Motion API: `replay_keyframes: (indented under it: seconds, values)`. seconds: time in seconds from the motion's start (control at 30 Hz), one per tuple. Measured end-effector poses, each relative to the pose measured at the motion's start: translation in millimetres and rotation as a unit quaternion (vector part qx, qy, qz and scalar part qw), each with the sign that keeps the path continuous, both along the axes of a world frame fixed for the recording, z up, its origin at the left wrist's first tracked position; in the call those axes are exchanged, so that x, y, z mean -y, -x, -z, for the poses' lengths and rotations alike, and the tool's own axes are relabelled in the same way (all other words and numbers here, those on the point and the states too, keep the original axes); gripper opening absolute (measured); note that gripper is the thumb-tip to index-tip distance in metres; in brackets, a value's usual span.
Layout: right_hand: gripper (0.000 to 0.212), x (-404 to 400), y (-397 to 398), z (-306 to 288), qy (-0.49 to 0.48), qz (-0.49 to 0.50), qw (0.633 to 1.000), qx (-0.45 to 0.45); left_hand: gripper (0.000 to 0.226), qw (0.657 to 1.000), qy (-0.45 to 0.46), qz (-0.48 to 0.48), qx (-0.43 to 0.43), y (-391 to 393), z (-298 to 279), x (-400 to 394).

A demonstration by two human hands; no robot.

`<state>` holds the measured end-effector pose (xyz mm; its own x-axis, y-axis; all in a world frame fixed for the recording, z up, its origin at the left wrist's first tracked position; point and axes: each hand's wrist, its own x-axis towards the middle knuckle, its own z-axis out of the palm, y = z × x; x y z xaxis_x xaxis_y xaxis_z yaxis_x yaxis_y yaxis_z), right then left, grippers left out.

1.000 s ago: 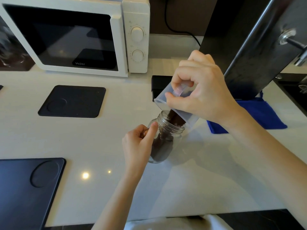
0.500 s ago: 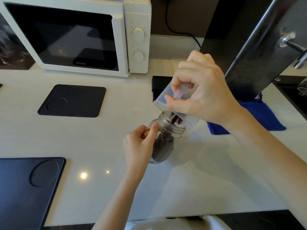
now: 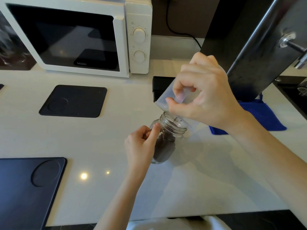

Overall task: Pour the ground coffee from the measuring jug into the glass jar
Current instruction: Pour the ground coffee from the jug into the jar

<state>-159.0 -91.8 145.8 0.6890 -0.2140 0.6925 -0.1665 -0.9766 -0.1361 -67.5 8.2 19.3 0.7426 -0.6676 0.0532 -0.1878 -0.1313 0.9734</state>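
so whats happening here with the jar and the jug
A person is tipping a clear jug with the right hand over the open mouth of a glass jar on the counter. The left hand steadies the jar, which already holds dark coffee. The jug looks almost empty.

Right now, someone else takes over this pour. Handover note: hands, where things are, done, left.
Left hand: steadying the glass jar, which stands upright on the white counter.
Right hand: gripping the clear measuring jug, tipped steeply with its lip at the jar's mouth.
Ground coffee: fills the jar's lower part; none visible in the jug's see-through wall.
Done: the pour looks essentially complete, no spill visible on the counter.
Left: check the jug for residue, tap if needed, right it and set it down. No jar lid is in view.
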Motion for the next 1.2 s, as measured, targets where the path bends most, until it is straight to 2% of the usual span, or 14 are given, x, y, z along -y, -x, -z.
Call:
replay_keyframes:
  seconds: [0.4,0.67,0.8,0.93,1.03,1.1,1.2]
  values:
    - [0.023,-1.6,1.2,-1.5,0.006,-0.006,1.0,-0.006,0.053,1.0,-0.003,-0.001,-0.004,0.8,0.9,-1.1]
    - [0.023,2.1,7.2,-4.4,-0.056,-0.001,0.998,-0.002,0.053,1.0,0.005,0.004,-0.001,2.2,1.1,-2.7]
    - [0.021,11.2,13.2,0.9,-0.153,0.032,0.987,0.021,0.048,1.0,0.002,0.003,-0.007,1.5,1.0,-4.3]
    - [0.024,24.6,23.3,9.3,-0.312,0.052,0.947,0.06,0.049,1.0,0.007,0.008,-0.015,-0.1,1.2,-7.4]
    - [0.031,30.8,32.1,23.0,-0.426,0.078,0.895,0.107,0.051,1.0,0.02,0.016,-0.017,-3.3,3.2,-10.4]
    - [0.025,33.0,38.6,31.7,-0.494,0.109,0.845,0.177,0.049,0.999,0.036,0.014,-0.027,-6.0,4.8,-11.0]
    - [0.017,31.5,50.9,46.2,-0.593,0.17,0.729,0.295,0.05,0.998,0.044,-0.005,-0.033,-10.5,9.1,-10.1]
